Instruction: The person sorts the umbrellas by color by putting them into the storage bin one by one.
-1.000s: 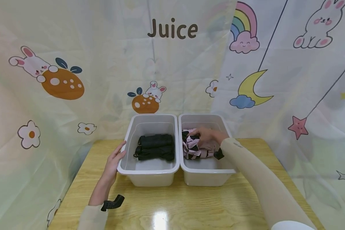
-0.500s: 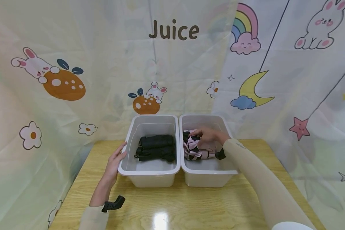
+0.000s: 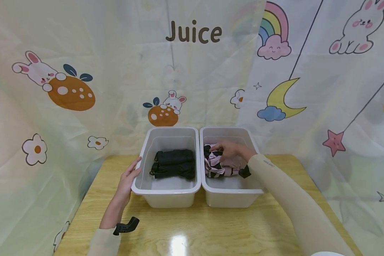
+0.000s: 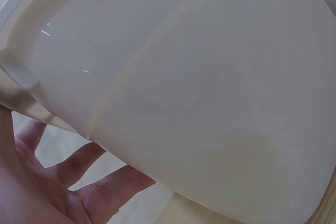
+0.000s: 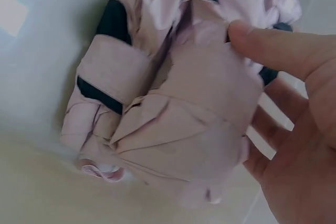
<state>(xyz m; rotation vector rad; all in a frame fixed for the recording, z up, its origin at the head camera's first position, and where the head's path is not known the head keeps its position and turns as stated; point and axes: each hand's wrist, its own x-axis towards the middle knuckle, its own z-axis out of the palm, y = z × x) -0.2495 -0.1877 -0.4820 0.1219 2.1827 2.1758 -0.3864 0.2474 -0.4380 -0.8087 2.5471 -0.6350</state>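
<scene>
Two light grey plastic bins stand side by side. The left bin (image 3: 169,192) holds two black folded umbrellas (image 3: 176,156), lying crosswise. Against that bin's left outer wall rests my left hand (image 3: 125,179); in the left wrist view its fingers (image 4: 118,187) lie fairly straight on the plastic. Inside the right bin (image 3: 232,191) are pink-and-black rolled fabric bundles that look like folded umbrellas (image 3: 213,165). My right hand (image 3: 232,151) reaches in and grips the pink one (image 5: 189,114), with the thumb on top and the other fingers along its side, partly hidden.
Both bins stand on a wooden table (image 3: 160,231) with their near walls facing me. Behind them hangs a printed cloth backdrop (image 3: 121,89) with cartoon rabbits and oranges. A black wrist strap (image 3: 126,226) sits on my left forearm.
Hands, bins and umbrellas hold nearly the same places. Only a slight shift of the whole head view shows.
</scene>
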